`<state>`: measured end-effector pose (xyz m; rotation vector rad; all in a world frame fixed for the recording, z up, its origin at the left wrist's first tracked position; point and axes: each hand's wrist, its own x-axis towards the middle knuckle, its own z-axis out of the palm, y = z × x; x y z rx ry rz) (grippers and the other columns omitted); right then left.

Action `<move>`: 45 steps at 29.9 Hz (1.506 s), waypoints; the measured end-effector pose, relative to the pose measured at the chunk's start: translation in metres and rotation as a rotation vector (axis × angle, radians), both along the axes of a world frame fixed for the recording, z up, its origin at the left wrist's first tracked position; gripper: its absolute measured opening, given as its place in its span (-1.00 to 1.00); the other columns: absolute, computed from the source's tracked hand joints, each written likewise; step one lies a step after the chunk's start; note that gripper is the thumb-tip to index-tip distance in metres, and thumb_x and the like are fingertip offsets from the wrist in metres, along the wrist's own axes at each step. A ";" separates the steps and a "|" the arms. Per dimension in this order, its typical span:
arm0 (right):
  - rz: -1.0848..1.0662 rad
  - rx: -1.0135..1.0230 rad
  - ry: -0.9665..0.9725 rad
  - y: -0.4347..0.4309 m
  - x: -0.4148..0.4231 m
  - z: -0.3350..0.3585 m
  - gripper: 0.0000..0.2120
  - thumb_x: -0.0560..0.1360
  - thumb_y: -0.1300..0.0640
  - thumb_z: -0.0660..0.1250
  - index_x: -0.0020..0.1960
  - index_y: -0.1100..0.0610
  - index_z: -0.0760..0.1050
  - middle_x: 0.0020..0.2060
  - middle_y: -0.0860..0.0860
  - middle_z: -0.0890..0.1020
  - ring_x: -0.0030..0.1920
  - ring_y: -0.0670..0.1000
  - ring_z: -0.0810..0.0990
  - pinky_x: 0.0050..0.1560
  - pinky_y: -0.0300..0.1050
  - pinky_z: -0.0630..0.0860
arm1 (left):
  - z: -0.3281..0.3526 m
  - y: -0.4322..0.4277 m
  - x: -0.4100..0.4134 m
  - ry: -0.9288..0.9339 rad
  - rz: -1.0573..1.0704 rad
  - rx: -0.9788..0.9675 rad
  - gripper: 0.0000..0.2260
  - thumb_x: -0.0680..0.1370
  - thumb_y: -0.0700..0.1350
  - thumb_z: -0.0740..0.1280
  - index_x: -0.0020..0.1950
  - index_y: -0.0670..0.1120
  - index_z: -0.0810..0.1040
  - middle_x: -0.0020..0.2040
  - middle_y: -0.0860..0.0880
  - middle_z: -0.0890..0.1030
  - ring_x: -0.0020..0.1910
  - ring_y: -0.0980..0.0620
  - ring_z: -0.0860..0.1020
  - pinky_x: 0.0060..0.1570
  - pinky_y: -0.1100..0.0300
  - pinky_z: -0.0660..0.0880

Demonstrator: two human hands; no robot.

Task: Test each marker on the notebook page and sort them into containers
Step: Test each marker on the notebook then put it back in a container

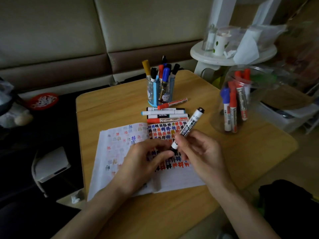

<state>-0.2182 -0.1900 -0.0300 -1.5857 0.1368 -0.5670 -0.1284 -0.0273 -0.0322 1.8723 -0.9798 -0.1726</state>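
An open notebook [120, 152] lies on the wooden table [241, 152], its right page covered in coloured hash marks. My right hand [198, 152] grips a black whiteboard marker [190, 125] slanted above the page. My left hand [146, 157] pinches the marker's lower end, at its black cap. Several loose markers [165, 115] lie in a row behind the notebook. A blue pen cup [160, 94] holds several markers. On the right, a clear plastic jar [241, 100] holds red and blue markers.
A sofa runs along the back. A white round stool [224, 56] with jars and bags stands at the back right. A white box [50, 164] sits on the dark floor to the left of the table.
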 end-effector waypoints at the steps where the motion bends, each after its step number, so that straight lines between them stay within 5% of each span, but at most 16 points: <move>1: -0.001 0.008 0.008 0.002 0.000 -0.001 -0.82 0.57 0.11 0.42 -0.06 0.25 0.61 -0.36 0.00 0.62 -0.36 -0.08 0.55 -0.32 -0.23 0.48 | 0.000 0.000 -0.001 -0.032 0.010 0.018 -0.73 0.56 0.08 0.37 0.18 -0.01 0.67 0.03 0.19 0.68 0.00 0.26 0.62 -0.03 0.37 0.50; 6: 0.048 -0.013 0.050 0.003 0.000 -0.003 -0.86 0.64 0.13 0.32 0.02 0.21 0.58 -0.33 -0.02 0.58 -0.31 -0.08 0.53 -0.29 -0.21 0.49 | -0.001 0.005 0.002 -0.223 -0.051 0.192 -0.76 0.69 0.07 0.16 0.24 0.00 0.52 0.07 0.10 0.57 0.03 0.19 0.51 0.01 0.32 0.42; 10: 0.066 0.003 0.076 0.008 -0.004 -0.002 -0.88 0.63 0.14 0.32 0.00 0.18 0.56 -0.33 -0.08 0.60 -0.29 -0.14 0.56 -0.25 -0.30 0.50 | 0.012 0.011 0.003 -0.219 -0.133 0.195 -0.81 0.71 -0.03 0.18 0.18 -0.04 0.55 -0.01 0.13 0.60 -0.07 0.23 0.52 -0.09 0.38 0.38; 20: -0.024 0.106 0.066 0.011 -0.009 0.000 -0.83 0.57 0.14 0.41 -0.05 0.27 0.62 -0.29 0.14 0.65 -0.32 0.05 0.58 -0.29 -0.15 0.55 | 0.012 0.009 -0.004 -0.334 -0.035 0.153 -0.83 0.69 0.02 0.21 0.18 0.02 0.56 -0.09 0.25 0.48 -0.15 0.28 0.46 -0.14 0.46 0.34; 24: -0.003 0.045 0.086 0.008 -0.017 0.002 -0.79 0.58 0.14 0.37 -0.03 0.31 0.63 -0.27 0.11 0.68 -0.29 0.01 0.61 -0.25 -0.19 0.58 | 0.017 0.009 -0.007 -0.168 -0.113 0.136 -0.89 0.70 -0.03 0.22 0.10 0.07 0.55 -0.17 0.31 0.52 -0.19 0.29 0.53 -0.21 0.44 0.35; 29: -0.225 0.240 0.082 -0.034 -0.035 0.024 -0.80 0.53 -0.06 0.37 -0.03 0.06 0.64 -0.23 -0.04 0.63 -0.17 -0.04 0.57 -0.02 -0.05 0.53 | 0.024 0.028 0.014 -0.012 -0.071 0.114 -0.79 0.64 0.09 0.19 0.04 0.08 0.60 -0.06 0.25 0.64 -0.07 0.21 0.62 -0.17 0.40 0.47; 35: -0.192 0.143 0.229 -0.034 -0.036 0.007 -0.82 0.54 0.10 0.44 -0.01 0.22 0.65 -0.26 0.01 0.69 -0.23 -0.04 0.63 -0.16 -0.12 0.55 | 0.013 0.022 0.002 -0.032 -0.025 0.115 -0.75 0.60 0.15 0.26 0.16 0.10 0.61 -0.02 0.28 0.65 0.00 0.30 0.62 -0.09 0.42 0.51; 39: -0.160 0.007 0.265 -0.030 -0.040 -0.010 -0.90 0.52 0.15 0.48 -0.02 0.17 0.63 -0.35 -0.12 0.66 -0.28 -0.17 0.63 -0.26 -0.33 0.52 | 0.006 0.015 -0.004 -0.173 -0.002 0.160 -0.70 0.57 0.19 0.27 0.21 0.11 0.61 0.03 0.32 0.59 0.03 0.33 0.58 -0.03 0.47 0.47; 45: -0.198 -0.121 0.210 -0.031 -0.043 -0.018 -0.95 0.55 0.13 0.45 0.00 0.08 0.65 -0.36 -0.08 0.64 -0.29 -0.12 0.58 -0.24 -0.29 0.51 | 0.003 0.008 -0.003 -0.257 0.039 0.206 -0.79 0.60 0.08 0.35 0.20 0.09 0.63 0.07 0.22 0.64 0.03 0.26 0.58 -0.01 0.48 0.46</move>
